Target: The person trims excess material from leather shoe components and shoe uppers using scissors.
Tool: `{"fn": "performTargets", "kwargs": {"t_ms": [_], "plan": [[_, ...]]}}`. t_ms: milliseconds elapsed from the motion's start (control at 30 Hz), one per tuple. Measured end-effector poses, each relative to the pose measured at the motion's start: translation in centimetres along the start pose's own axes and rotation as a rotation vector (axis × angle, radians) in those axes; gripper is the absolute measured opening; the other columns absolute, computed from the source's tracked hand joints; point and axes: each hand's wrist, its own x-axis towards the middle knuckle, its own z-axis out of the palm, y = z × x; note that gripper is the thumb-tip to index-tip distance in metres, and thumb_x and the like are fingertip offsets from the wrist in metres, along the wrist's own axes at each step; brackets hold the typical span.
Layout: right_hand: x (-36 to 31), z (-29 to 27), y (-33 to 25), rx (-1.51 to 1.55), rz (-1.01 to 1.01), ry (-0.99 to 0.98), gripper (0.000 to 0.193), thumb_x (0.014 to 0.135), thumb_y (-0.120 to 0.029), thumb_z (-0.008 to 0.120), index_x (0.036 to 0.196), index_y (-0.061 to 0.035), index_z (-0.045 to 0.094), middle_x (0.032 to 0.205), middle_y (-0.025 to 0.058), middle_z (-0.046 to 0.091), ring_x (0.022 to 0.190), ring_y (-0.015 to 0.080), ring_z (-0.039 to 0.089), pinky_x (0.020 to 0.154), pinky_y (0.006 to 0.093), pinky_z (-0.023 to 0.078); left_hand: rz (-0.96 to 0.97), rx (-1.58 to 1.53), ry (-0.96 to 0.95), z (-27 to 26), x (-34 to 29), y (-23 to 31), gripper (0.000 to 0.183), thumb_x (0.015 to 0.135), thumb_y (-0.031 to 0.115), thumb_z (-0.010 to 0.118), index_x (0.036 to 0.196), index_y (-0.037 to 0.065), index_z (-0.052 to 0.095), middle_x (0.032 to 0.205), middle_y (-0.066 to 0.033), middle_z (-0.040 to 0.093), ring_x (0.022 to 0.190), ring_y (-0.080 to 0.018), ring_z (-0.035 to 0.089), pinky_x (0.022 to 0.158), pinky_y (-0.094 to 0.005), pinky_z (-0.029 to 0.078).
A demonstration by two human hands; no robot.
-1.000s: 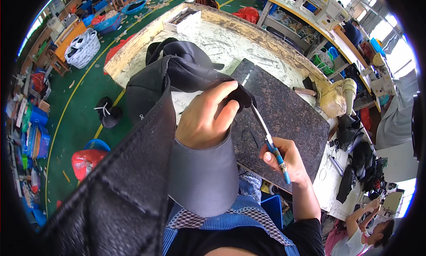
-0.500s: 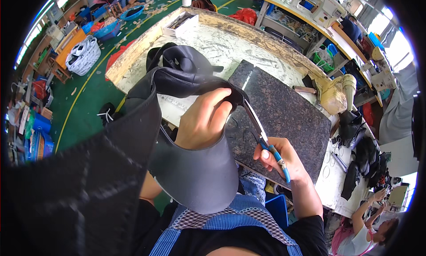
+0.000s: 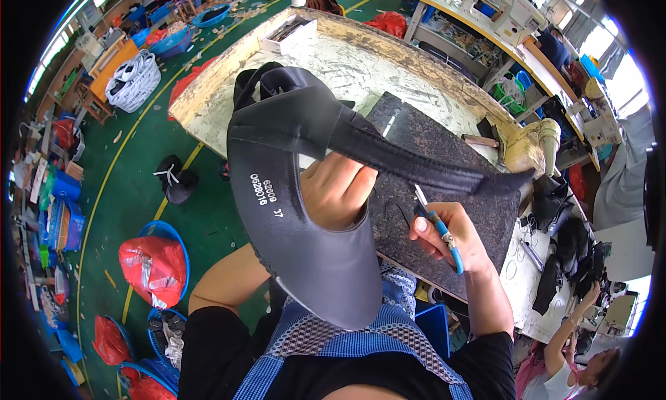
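My left hand (image 3: pixel 338 192) is closed around the inner edge of a black leather shoe upper (image 3: pixel 312 261), lifted above the bench, with white print on one side. A long black strip (image 3: pixel 423 168) stretches from it to the right, its end smeared by motion. More curled black leather (image 3: pixel 281 77) lies behind, and whether it is joined to this piece I cannot tell. My right hand (image 3: pixel 461 233) grips blue-handled scissors (image 3: pixel 444 235), blades pointing up just below the strip. The strip partly hides the blade tips.
Under my hands lies a dark stone slab (image 3: pixel 444 140) on a worn, wood-rimmed bench (image 3: pixel 409 39). A hammer (image 3: pixel 480 141) rests at its right. Black pieces (image 3: pixel 572 244) lie on the right table. Basins with red bags (image 3: pixel 149 265) stand on the left floor. Another person (image 3: pixel 562 358) works at lower right.
The upper has turned over, bringing its printed side into view. Its strip has swung out to the right. The scissors have come away from the leather edge and sit slightly lower.
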Motion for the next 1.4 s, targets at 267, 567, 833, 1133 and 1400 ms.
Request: {"fn": "performTargets", "kwargs": {"t_ms": [267,567,833,1133,1400], "plan": [[0.0,-0.7,-0.3,-0.143,-0.036,0.088,0.051,0.085,-0.044,0.076,0.061,-0.0056,0.053,0.051,-0.0045,0.045,0.049,0.0037,0.041,0.043,0.0250,0.030,0.051,-0.024,0.024,0.5,0.3,-0.3,0.020,0.070,0.008,0.065,0.089,0.002,0.062,0.090,-0.0085,0.060,0.077,-0.0217,0.063,0.064,-0.0310,0.054],[0.2,-1.0,-0.5,-0.232,-0.052,0.127,0.049,0.086,-0.043,0.076,0.064,-0.0045,0.054,0.055,-0.0053,0.044,0.053,0.0038,0.040,0.046,0.0251,0.031,0.019,-0.058,0.007,0.7,0.3,0.3,0.022,0.068,0.009,0.064,0.088,0.003,0.060,0.086,-0.0069,0.055,0.076,-0.0211,0.060,0.062,-0.0317,0.053],[0.2,-0.3,0.1,-0.129,-0.017,0.112,0.050,0.086,-0.043,0.075,0.063,-0.0049,0.053,0.055,-0.0056,0.042,0.053,0.0038,0.038,0.046,0.0253,0.029,0.050,-0.073,0.042,1.2,0.1,0.2,0.023,0.068,0.008,0.064,0.089,0.002,0.059,0.086,-0.0072,0.054,0.077,-0.0223,0.060,0.064,-0.0336,0.054],[0.2,-0.6,0.6,-0.200,-0.026,0.113,0.051,0.087,-0.045,0.074,0.064,-0.0043,0.054,0.055,-0.0060,0.041,0.054,0.0035,0.039,0.046,0.0254,0.030,0.012,-0.105,-0.084,0.8,-0.3,0.5,0.021,0.069,0.008,0.064,0.088,0.001,0.059,0.089,-0.0099,0.056,0.083,-0.0240,0.062,0.071,-0.0345,0.055],[0.0,0.6,1.5,0.099,0.024,-0.009,0.053,0.092,-0.049,0.065,0.073,0.0002,0.061,0.047,-0.0001,0.048,0.038,0.0064,0.043,0.038,0.0219,0.031,-0.017,-0.145,-0.032,1.3,-0.6,0.5,0.016,0.073,0.005,0.067,0.088,0.003,0.062,0.103,-0.0091,0.063,0.090,-0.0234,0.065,0.074,-0.0331,0.057]]}}
